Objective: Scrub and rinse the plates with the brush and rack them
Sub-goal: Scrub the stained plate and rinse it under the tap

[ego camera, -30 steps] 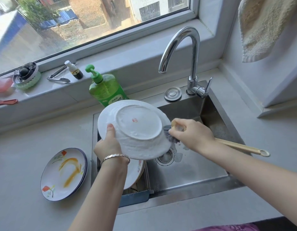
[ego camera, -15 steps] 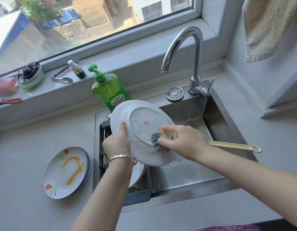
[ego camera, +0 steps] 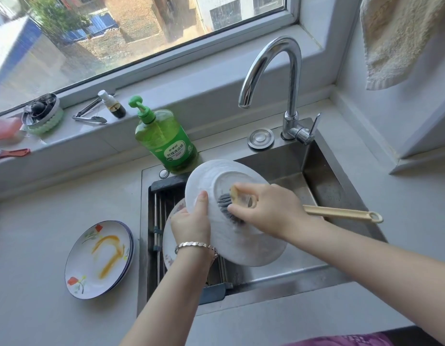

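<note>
Above the sink, the white plate tilts, underside toward you; stained plates lie stacked on the counter to the left. Your left hand grips the white plate's rim; your right hand clasps the brush, bristles against the plate's base.

Green soap bottle is showing a white label band w/ dark Chinese chars reading approx. 柠檬洗洁精, w/ the smaller print above & the round logo beside it being too small to read.

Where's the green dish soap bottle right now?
In the head view, the green soap bottle stands on the counter behind the sink, left of the faucet.
</note>
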A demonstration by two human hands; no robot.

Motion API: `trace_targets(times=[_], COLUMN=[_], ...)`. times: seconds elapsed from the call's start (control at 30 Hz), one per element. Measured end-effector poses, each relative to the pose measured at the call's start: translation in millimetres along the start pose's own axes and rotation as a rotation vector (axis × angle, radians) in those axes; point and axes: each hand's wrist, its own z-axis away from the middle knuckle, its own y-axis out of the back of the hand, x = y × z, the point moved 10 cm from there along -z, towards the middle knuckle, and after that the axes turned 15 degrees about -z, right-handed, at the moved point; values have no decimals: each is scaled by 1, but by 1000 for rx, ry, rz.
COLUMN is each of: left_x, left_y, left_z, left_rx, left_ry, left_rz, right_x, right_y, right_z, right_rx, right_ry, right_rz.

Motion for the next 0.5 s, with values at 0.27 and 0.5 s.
trace_targets(times=[0.27,0.5], left_x=[6,10], left_y=[7,10], left_z=[1,8], left_rx=[-3,0], left_ry=[39,27], left_rz=[25,6], right_x=[23,39], right_y=[18,23], right_z=[-2,-1], right_rx=[4,30], right_ry=[-71,-100], right_rz=[58,54])
